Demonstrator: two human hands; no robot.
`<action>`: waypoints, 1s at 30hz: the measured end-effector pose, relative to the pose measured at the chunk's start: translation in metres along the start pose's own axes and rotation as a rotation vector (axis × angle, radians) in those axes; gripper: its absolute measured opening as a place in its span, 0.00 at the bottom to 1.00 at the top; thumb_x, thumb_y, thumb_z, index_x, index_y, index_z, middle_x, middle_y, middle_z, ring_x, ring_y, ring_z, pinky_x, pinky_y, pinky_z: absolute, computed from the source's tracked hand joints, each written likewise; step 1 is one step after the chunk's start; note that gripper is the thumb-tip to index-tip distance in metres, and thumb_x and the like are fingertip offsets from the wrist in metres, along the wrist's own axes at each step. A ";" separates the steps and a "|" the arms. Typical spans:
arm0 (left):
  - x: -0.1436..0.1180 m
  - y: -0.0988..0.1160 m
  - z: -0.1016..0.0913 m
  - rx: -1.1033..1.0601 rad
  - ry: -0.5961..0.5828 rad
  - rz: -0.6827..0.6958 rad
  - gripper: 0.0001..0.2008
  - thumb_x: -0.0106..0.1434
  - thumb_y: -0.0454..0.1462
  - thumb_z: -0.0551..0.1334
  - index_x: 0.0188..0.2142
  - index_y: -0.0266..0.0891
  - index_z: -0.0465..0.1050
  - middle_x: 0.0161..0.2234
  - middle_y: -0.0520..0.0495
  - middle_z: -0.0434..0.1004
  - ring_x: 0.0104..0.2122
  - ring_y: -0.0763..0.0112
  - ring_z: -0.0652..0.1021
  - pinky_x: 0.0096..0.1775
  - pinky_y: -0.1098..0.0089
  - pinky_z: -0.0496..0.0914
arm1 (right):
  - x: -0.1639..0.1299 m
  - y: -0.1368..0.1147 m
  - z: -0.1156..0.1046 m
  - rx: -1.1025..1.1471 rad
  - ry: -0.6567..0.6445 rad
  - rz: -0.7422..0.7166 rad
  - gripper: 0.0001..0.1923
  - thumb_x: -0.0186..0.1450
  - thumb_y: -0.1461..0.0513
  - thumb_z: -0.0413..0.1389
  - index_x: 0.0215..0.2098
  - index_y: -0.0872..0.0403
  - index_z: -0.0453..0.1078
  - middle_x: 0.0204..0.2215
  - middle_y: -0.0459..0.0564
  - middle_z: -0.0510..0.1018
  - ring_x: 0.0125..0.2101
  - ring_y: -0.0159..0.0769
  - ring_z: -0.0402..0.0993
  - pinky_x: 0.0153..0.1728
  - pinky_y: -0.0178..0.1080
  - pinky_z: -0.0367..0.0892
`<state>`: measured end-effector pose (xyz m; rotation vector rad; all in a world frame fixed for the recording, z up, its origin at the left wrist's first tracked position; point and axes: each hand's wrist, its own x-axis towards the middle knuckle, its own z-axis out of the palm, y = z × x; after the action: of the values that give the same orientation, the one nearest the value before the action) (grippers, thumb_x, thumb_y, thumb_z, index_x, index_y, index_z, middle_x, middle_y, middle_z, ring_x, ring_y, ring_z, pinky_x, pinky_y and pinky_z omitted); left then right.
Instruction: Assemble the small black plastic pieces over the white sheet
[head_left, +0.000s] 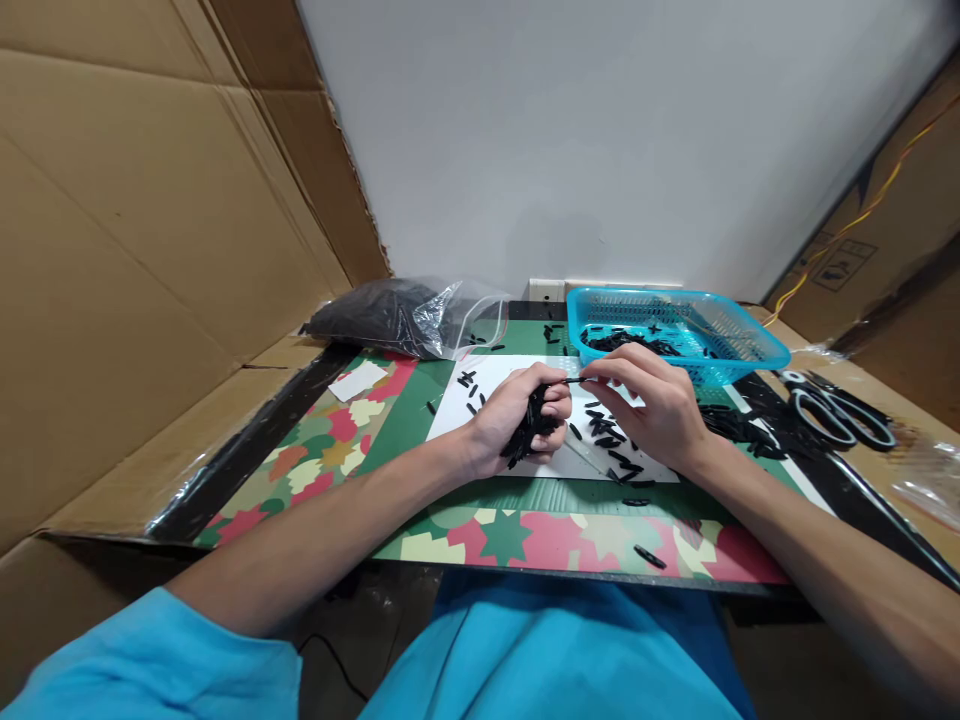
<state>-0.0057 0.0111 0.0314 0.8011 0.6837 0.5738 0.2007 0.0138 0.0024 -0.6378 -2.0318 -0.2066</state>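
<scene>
Left hand (517,420): gripping a bundle of black pieces (531,432) over the white sheet (502,375).
Right hand (652,410): pinching one black piece (574,380), lying level, pointing leftward at the bundle.
Nearer grip: right, touching it.

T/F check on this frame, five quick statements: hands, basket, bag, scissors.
1. The left hand grips a bunch of small black pieces. True.
2. The right hand rests inside the blue basket. False: it is in front of the basket, over the white sheet, pinching one black piece at the left hand.
3. The basket is empty. False: black pieces lie in it.
4. A clear plastic bag of black material lies at the rear left of the mat. True.
5. The scissors lie left of the bag. False: they lie at the far right, beyond the basket.
</scene>
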 end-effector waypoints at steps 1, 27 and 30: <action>0.000 0.000 0.000 0.004 -0.001 -0.001 0.19 0.66 0.46 0.59 0.24 0.41 0.56 0.19 0.59 0.54 0.12 0.79 0.62 0.13 0.76 0.52 | 0.000 0.000 0.000 -0.001 0.002 -0.002 0.04 0.74 0.66 0.57 0.44 0.53 0.74 0.33 0.50 0.79 0.33 0.36 0.72 0.30 0.37 0.66; -0.001 -0.001 -0.001 0.010 -0.005 0.024 0.19 0.65 0.45 0.61 0.24 0.41 0.56 0.21 0.60 0.56 0.12 0.79 0.63 0.13 0.76 0.53 | 0.000 0.000 -0.002 0.012 -0.009 0.000 0.05 0.74 0.64 0.57 0.43 0.52 0.76 0.32 0.51 0.80 0.31 0.36 0.72 0.30 0.38 0.65; -0.001 -0.002 -0.001 0.031 0.004 0.050 0.19 0.64 0.45 0.62 0.25 0.41 0.56 0.21 0.60 0.56 0.12 0.80 0.63 0.13 0.76 0.53 | 0.001 -0.002 -0.002 0.041 -0.015 0.016 0.04 0.74 0.65 0.57 0.42 0.53 0.75 0.33 0.51 0.80 0.30 0.34 0.71 0.30 0.37 0.65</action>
<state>-0.0065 0.0101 0.0297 0.8479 0.6792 0.6121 0.2011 0.0119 0.0049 -0.6323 -2.0394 -0.1509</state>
